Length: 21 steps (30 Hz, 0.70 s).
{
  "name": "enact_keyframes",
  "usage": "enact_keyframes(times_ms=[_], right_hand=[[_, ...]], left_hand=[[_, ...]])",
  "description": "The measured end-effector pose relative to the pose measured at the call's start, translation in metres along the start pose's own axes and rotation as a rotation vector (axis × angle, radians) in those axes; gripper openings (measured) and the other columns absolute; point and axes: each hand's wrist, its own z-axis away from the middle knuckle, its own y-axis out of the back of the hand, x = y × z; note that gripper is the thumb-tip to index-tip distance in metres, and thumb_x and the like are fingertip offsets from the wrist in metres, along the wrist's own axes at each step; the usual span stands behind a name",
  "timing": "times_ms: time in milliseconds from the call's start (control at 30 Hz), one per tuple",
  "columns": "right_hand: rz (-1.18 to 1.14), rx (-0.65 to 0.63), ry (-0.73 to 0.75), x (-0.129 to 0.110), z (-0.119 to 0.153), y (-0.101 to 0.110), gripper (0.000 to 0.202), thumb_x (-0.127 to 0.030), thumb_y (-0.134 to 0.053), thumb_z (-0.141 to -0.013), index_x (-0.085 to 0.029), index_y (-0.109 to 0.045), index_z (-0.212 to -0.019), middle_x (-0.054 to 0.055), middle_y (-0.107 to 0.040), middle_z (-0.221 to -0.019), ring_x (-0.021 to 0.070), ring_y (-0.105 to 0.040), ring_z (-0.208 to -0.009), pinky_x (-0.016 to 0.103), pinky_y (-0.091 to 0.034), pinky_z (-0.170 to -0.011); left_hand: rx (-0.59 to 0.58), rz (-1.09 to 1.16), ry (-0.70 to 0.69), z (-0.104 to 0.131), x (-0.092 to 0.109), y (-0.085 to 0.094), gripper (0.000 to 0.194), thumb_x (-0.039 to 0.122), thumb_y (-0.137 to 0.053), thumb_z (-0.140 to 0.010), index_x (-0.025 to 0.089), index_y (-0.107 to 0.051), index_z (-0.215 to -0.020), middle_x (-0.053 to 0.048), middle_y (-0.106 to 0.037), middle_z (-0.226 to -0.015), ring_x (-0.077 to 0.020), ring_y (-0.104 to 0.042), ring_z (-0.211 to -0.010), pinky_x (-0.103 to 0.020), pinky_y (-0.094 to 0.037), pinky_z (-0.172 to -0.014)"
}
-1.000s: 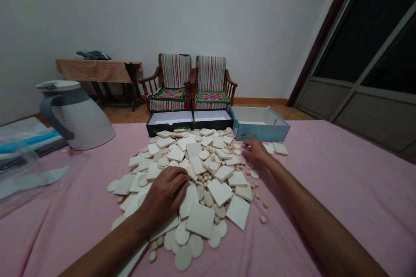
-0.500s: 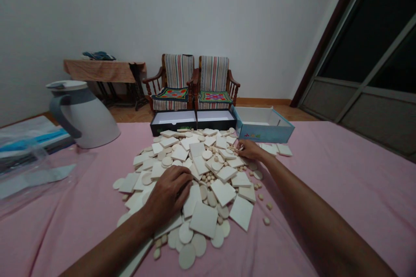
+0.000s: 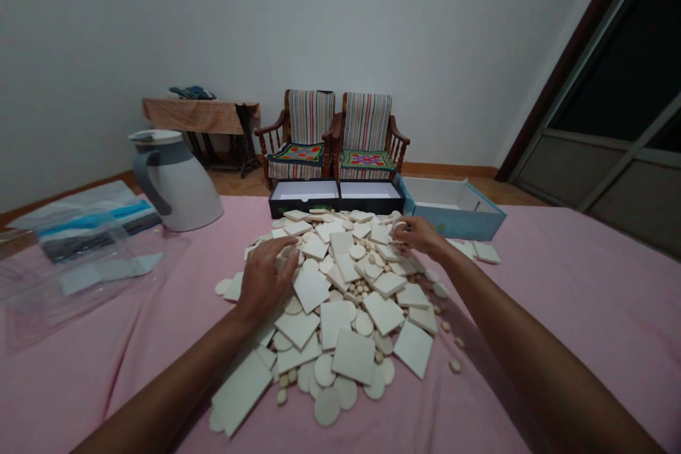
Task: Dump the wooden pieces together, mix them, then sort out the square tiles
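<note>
A broad heap of pale blank wooden pieces (image 3: 352,355) covers the middle of the pink cloth: square tiles, round discs and small beads or pebble-like bits. On the heap's left side rests my left hand (image 3: 266,277), fingers reaching forward and thumb apart, with no piece visible in its grasp. My right hand (image 3: 420,235) is at the heap's far right edge, just in front of the light-blue box (image 3: 452,223). Its fingers are pinched around what looks like a small round wooden disc (image 3: 399,225), partly covered by the fingers.
Two black trays with white insides (image 3: 306,207) stand behind the heap, beside the blue box. A white and grey jug (image 3: 184,191) and clear plastic packaging (image 3: 96,269) are at the left. A few square tiles (image 3: 485,252) lie right of the heap. Two wooden armchairs (image 3: 367,128) stand beyond.
My left hand has moved left and farther away over the heap, uncovering tiles. The right hand stays near the far right edge, now with a disc showing at its fingertips. The view has turned slightly left.
</note>
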Motion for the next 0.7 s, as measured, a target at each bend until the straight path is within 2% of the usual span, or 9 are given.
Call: enact_keyframes(times_ms=[67,200,300,367,433,533,700], right_hand=[[-0.069,-0.107,0.091,-0.034,-0.006,-0.014,0.013,-0.025,-0.059,-0.071,-0.013,-0.064,-0.072,0.000,-0.061,-0.062,0.0105,-0.053,-0.057,0.019,-0.037,-0.052],[-0.023,-0.195,0.210,-0.101,-0.020,-0.050,0.008,-0.019,-0.060,-0.072,-0.014,-0.066,-0.072,0.000,-0.065,-0.067,0.0114,-0.057,-0.062,0.020,-0.038,-0.056],[0.110,-0.163,0.244,-0.136,-0.031,-0.072,0.010,-0.024,-0.064,-0.072,-0.014,-0.067,-0.074,0.002,-0.067,-0.073,0.0149,-0.059,-0.071,0.022,-0.040,-0.063],[0.139,-0.125,0.260,-0.149,-0.036,-0.081,0.014,-0.026,-0.067,-0.072,-0.014,-0.068,-0.078,0.005,-0.069,-0.084,0.0171,-0.060,-0.081,0.024,-0.042,-0.070],[0.133,-0.093,0.271,-0.153,-0.039,-0.082,0.017,-0.028,-0.066,-0.074,-0.014,-0.068,-0.083,0.005,-0.069,-0.090,0.0176,-0.060,-0.086,0.025,-0.042,-0.075],[0.092,-0.069,0.282,-0.141,-0.033,-0.068,0.015,-0.026,-0.060,-0.079,-0.015,-0.068,-0.085,0.003,-0.069,-0.084,0.0147,-0.062,-0.078,0.024,-0.043,-0.073],[0.001,-0.076,0.188,-0.087,-0.007,-0.015,0.013,-0.022,-0.056,-0.079,-0.014,-0.067,-0.079,0.003,-0.069,-0.075,0.0120,-0.063,-0.062,0.022,-0.044,-0.062]], left_hand=[[-0.032,-0.064,0.036,0.000,-0.009,-0.005,0.037,0.040,-0.048,-0.087,0.017,-0.059,-0.114,-0.011,-0.065,-0.115,-0.0284,-0.057,-0.110,-0.050,-0.040,-0.097],[-0.103,-0.093,0.078,0.003,-0.019,-0.013,0.055,0.048,-0.049,-0.085,0.014,-0.047,-0.129,-0.016,-0.055,-0.130,-0.0307,-0.050,-0.120,-0.052,-0.036,-0.100],[-0.113,-0.063,0.084,0.003,-0.021,-0.015,0.062,0.051,-0.050,-0.084,0.014,-0.043,-0.133,-0.017,-0.053,-0.131,-0.0299,-0.049,-0.121,-0.050,-0.038,-0.100],[-0.112,-0.055,0.084,0.003,-0.021,-0.014,0.063,0.051,-0.050,-0.083,0.015,-0.041,-0.134,-0.016,-0.053,-0.131,-0.0298,-0.050,-0.120,-0.050,-0.039,-0.099],[-0.114,-0.057,0.081,0.003,-0.020,-0.013,0.063,0.051,-0.050,-0.083,0.015,-0.041,-0.134,-0.016,-0.053,-0.130,-0.0298,-0.050,-0.119,-0.049,-0.039,-0.099],[-0.137,-0.070,0.066,0.003,-0.020,-0.012,0.060,0.049,-0.049,-0.085,0.017,-0.040,-0.135,-0.015,-0.053,-0.131,-0.0291,-0.049,-0.121,-0.048,-0.038,-0.100],[-0.183,-0.112,0.097,0.002,-0.020,-0.013,0.061,0.051,-0.046,-0.085,0.013,-0.043,-0.132,-0.017,-0.049,-0.135,-0.0304,-0.045,-0.124,-0.050,-0.036,-0.102]])
